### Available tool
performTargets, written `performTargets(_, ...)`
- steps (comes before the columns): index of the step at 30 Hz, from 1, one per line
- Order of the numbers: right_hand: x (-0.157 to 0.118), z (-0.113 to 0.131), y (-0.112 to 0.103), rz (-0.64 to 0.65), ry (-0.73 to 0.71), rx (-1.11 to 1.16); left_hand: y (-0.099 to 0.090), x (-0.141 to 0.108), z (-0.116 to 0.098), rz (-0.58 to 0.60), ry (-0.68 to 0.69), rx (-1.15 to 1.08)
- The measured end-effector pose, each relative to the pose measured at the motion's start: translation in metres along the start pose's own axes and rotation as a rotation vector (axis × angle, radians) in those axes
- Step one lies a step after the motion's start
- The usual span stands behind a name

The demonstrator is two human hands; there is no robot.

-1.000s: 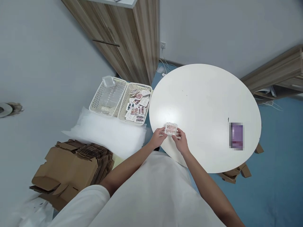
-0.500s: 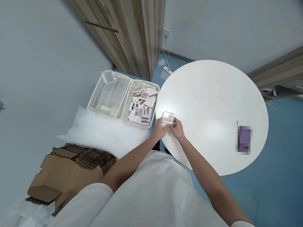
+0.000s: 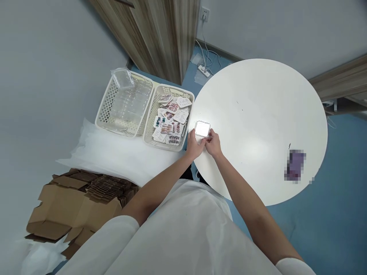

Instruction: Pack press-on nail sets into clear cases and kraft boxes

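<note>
Over the near left edge of the round table, a small clear plastic box (image 3: 202, 129) is held between my two hands. Bright glare whitens its top, so its contents cannot be seen at this moment. My left hand (image 3: 195, 148) grips the left and near side, thumb along the front edge. My right hand (image 3: 213, 144) has its fingers closed on the near right corner. Just left of the box stands a white basket (image 3: 147, 134) of nail cards (image 3: 167, 128), some showing coloured press-on nails and others printed text.
A second white basket (image 3: 101, 114) holds clear plastic boxes (image 3: 130, 103). White foam sheeting (image 3: 114, 152) lies before the baskets, with flattened cardboard boxes (image 3: 65, 206) nearer. The white round table (image 3: 258, 107) carries a pixelated purple item (image 3: 296, 165). A power strip (image 3: 203, 71) lies on the floor.
The box has tilted in my hands: pinkish nails visible through it before are now covered by glare. Both hands still hold it. The camera view has shifted slightly.
</note>
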State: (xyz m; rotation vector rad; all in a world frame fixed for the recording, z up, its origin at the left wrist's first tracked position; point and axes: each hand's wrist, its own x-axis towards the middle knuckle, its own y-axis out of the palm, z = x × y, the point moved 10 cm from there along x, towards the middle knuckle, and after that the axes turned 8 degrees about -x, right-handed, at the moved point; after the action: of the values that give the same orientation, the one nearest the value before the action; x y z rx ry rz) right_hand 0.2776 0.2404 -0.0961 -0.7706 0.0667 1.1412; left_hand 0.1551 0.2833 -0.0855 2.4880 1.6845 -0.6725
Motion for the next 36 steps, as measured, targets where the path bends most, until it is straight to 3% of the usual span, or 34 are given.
performTargets(4,-0.011,-0.001,0.001,0.032,-0.007,0.016,0.0,-0.007,0.0,-0.009,0.007,0.002)
performTargets(8,-0.036,-0.002,-0.005,0.053,-0.035,0.0,-0.001,-0.03,0.001,-0.011,0.024,0.015)
performTargets(13,-0.075,-0.007,-0.018,0.073,-0.089,0.009,-0.01,-0.079,0.006,-0.039,0.062,0.089)
performTargets(18,-0.103,-0.015,-0.016,0.123,-0.122,0.076,-0.027,-0.134,0.031,-0.106,0.013,0.224)
performTargets(26,-0.139,0.007,0.059,0.495,-0.277,-0.019,-0.068,-0.197,0.069,-0.154,-0.199,0.373)
performTargets(30,-0.149,0.011,0.088,0.625,-0.342,-0.15,-0.097,-0.201,0.079,-0.196,-0.247,0.479)
performTargets(36,-0.137,0.029,0.132,0.649,-0.422,-0.361,-0.13,-0.187,0.089,-0.223,-0.216,0.427)
